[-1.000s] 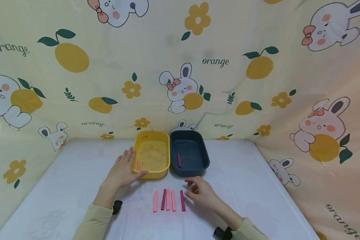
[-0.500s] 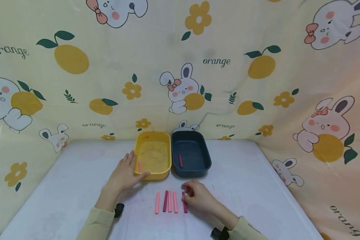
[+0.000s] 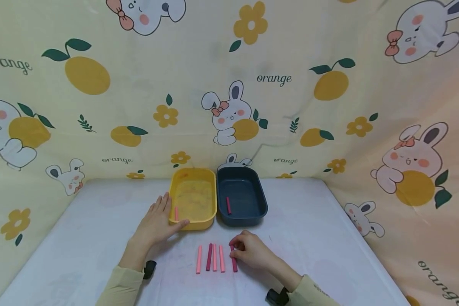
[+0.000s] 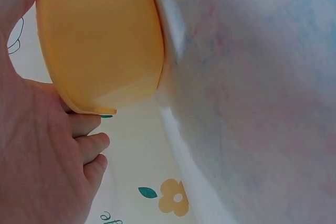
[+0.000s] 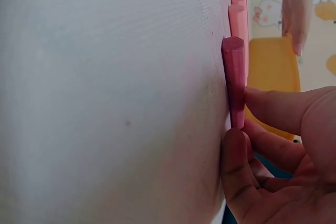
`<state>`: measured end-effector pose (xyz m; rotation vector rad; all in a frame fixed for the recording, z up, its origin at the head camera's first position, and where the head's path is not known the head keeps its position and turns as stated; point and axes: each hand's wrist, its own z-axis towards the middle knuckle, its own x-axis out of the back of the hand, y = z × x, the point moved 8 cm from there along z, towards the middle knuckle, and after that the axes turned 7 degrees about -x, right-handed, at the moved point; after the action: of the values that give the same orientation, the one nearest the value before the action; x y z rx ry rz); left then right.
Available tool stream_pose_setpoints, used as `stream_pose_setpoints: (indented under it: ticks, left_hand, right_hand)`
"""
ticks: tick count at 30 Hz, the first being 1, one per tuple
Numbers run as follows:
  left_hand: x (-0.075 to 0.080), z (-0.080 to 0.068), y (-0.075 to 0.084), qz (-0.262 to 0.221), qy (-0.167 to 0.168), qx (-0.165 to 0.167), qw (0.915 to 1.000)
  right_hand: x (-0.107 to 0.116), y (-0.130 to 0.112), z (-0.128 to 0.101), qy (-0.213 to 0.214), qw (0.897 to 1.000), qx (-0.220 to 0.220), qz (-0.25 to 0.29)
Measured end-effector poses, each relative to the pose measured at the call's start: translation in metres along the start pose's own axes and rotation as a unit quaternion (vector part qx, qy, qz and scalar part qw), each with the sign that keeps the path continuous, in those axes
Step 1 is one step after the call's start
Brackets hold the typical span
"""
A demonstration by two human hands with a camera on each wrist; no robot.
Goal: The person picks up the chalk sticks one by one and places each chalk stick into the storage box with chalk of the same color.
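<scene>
My left hand [image 3: 157,219] rests against the near left corner of a yellow bin [image 3: 203,224], fingers straight along its side and thumb on the front rim. The left wrist view shows the bin's outer wall [image 4: 102,40] beside that hand. My right hand [image 3: 254,251] pinches a dark red crayon [image 3: 234,265] that lies on the table; in the right wrist view, thumb and fingertips meet at the far part of this six-sided crayon [image 5: 234,69]. Left of it lie several crayons side by side: pink ones [image 3: 222,259] and another dark red one [image 3: 208,257].
A dark blue bin [image 3: 242,222] stands against the yellow bin's right side, with one dark red crayon [image 3: 228,205] inside. One pink crayon [image 3: 176,213] lies in the yellow bin. A patterned cloth [image 3: 229,63] hangs behind the white table [image 3: 306,238].
My right hand has moved slightly left and down onto the rightmost dark red crayon, its thumb and fingers closing on it. The left hand has stayed at the yellow bin.
</scene>
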<state>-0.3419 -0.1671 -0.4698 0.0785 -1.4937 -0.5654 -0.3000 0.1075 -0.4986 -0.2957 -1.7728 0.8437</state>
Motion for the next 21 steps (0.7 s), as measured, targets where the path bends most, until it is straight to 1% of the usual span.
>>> stream_pose_setpoints:
  ticks: [6,11,16,21]
  left_hand:
    - [0.0009,0.0022,0.0024,0.005,0.000,-0.004,1.0000]
    - [0.0025,0.0011,0.0021,0.005,0.004,-0.010,0.9999]
    - [0.0017,0.0013,0.0008,0.004,0.000,-0.003,1.0000]
    - [-0.0009,0.0016,0.0004,0.004,-0.001,-0.002,1.0000]
  right_hand:
    - [0.0015,0.0029,-0.0005,0.003,1.000,-0.003,0.008]
    - [0.0019,0.0014,-0.0025,0.009,1.000,-0.007,0.015]
    - [0.0013,-0.0007,-0.0019,0.014,1.000,-0.004,0.010]
    - [-0.0001,-0.0005,0.0000,0.011,1.000,-0.024,0.005]
